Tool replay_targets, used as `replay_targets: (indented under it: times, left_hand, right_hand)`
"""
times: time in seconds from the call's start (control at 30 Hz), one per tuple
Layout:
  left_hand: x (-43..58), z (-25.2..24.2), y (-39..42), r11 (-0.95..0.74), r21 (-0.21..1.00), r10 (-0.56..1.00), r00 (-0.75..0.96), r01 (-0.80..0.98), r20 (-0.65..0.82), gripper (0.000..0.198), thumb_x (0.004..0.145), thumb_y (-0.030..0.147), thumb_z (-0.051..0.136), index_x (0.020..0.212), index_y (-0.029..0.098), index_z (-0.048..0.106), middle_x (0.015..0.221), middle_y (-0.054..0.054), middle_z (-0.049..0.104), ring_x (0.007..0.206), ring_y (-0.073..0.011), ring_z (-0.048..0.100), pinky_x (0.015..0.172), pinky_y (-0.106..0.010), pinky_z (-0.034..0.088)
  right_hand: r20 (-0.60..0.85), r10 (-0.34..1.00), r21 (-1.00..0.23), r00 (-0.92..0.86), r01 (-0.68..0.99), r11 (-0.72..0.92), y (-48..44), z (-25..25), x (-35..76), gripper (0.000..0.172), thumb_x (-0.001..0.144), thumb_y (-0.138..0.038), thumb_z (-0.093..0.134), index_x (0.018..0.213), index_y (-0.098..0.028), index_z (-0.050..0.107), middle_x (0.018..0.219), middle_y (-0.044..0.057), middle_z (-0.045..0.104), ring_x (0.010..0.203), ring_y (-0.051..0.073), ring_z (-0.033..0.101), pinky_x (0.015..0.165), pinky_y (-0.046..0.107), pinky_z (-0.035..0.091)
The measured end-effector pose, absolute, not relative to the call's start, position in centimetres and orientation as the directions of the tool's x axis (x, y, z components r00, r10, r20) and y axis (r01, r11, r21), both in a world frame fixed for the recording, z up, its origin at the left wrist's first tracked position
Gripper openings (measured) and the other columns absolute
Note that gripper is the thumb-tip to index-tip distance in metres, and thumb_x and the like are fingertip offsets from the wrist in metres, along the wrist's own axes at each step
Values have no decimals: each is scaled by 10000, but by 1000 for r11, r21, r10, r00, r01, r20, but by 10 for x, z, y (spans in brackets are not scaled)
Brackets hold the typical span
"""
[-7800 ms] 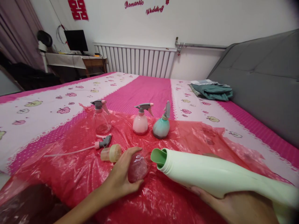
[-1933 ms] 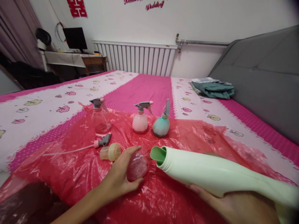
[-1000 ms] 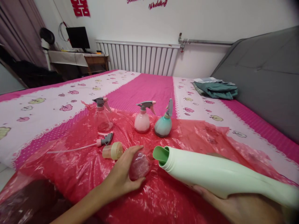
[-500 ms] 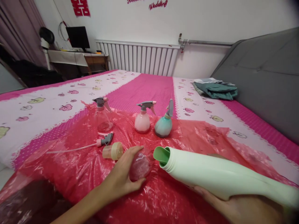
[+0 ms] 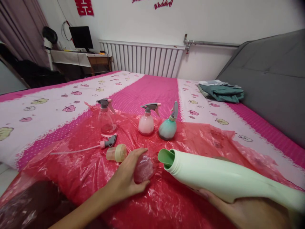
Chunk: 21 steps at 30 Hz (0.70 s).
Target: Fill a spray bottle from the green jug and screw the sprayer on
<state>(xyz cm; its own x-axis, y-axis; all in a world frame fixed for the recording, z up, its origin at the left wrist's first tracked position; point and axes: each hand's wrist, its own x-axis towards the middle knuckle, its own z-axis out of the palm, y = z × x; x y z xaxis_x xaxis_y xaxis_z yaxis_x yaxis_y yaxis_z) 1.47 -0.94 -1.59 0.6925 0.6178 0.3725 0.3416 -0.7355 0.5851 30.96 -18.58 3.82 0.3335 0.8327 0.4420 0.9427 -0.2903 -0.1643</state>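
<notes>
My left hand (image 5: 130,175) is wrapped round a clear spray bottle body (image 5: 144,168), which has no spray head on it and lies tilted with its neck to the right. From below, my right hand (image 5: 238,203) grips a long pale green bottle (image 5: 209,171) held sideways. Its mouth, with a darker green spout (image 5: 166,157), is close to the clear bottle's neck; whether they touch I cannot tell. Left of my left hand lie a yellowish cap (image 5: 116,153) and a loose spray head (image 5: 109,141) with a thin tube.
A red plastic sheet (image 5: 181,197) covers the near bed. Behind my hands stand a clear spray bottle (image 5: 107,122), a pink one (image 5: 146,124) and a teal one (image 5: 168,128). Folded cloths (image 5: 220,91) lie by the grey headboard (image 5: 269,63).
The view has shifted slightly, so everything sits a little further right. Both hands keep their holds, and the two bottles stay in about the same position to each other.
</notes>
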Motion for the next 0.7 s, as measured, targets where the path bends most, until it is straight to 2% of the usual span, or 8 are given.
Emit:
replay_targets:
  times: [0.13,0.23,0.4,0.6,0.7]
  left_hand:
    - [14,-14,-10,-737,587,612,699,335,370,880,843,228,788,1587,320,327,1529,-149,588,1367,-391,651,1154,-611,553]
    - [13,-13,-11,-734,591,614,699,335,366,880,837,224,794,1586,312,340,1527,-150,594,1363,-391,654,1154,-604,554]
    - [13,-14,-10,-736,582,620,690,347,373,879,838,233,804,1593,288,357,1532,-153,599,1361,-392,654,1167,-587,552]
    - [14,-11,-9,-733,585,619,698,347,361,837,852,225,778,1579,274,366,1520,-155,601,1356,-380,659,1166,-579,553]
    - [14,-11,-10,-726,591,623,700,351,349,830,853,236,780,1571,277,366,1509,-155,606,1341,-383,667,1152,-585,560]
  right_hand:
    - [464,818,-158,340,940,-301,-187,38,304,689,972,-700,573,1514,-278,628,1330,101,788,1327,437,688,1128,586,537]
    - [507,810,-142,296,955,-260,-186,37,303,716,964,-686,599,1574,-314,561,1390,70,771,1310,421,703,1086,572,564]
    - [505,838,-58,209,976,-209,-185,38,311,565,965,-642,623,1417,-315,713,1401,31,776,1242,394,750,997,512,625]
    - [434,854,-108,288,957,-268,-186,40,312,595,967,-707,554,1346,-310,782,1355,32,797,1191,398,777,926,528,658]
    - [447,850,-92,279,959,-267,-187,41,310,607,967,-713,541,1345,-309,792,1344,29,799,1162,414,787,891,554,678]
